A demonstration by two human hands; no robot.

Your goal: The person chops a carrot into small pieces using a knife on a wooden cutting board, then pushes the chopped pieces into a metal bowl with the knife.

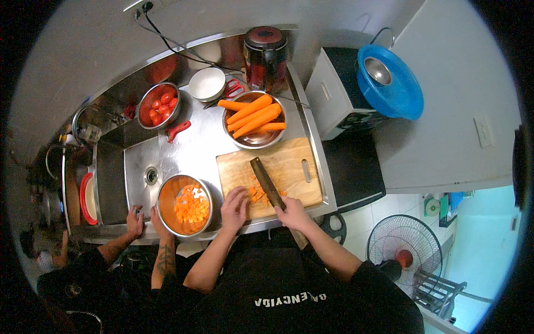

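My right hand (293, 213) grips a large kitchen knife (267, 182), its dark blade lying over the wooden cutting board (288, 160) and pointing away from me. Diced carrot (258, 194) is scattered on the board beside the blade, and a few bits show on its far side. At the board's left edge rests my left hand (234, 208), fingers bent and holding nothing, close to the carrot pieces. Left of it stands a steel bowl (166, 200) with more carrot cubes (192, 211) inside. Behind the board, another steel bowl (250, 145) holds several peeled whole carrots (254, 117).
Another person's hands (135, 221) are at the sink's (137, 167) front edge, one touching the cube bowl. Tomatoes (162, 107) fill a bowl near a red-handled peeler (179, 130). A white bowl (207, 83), red-handled scissors (234, 88) and an electric kettle (265, 58) stand behind.
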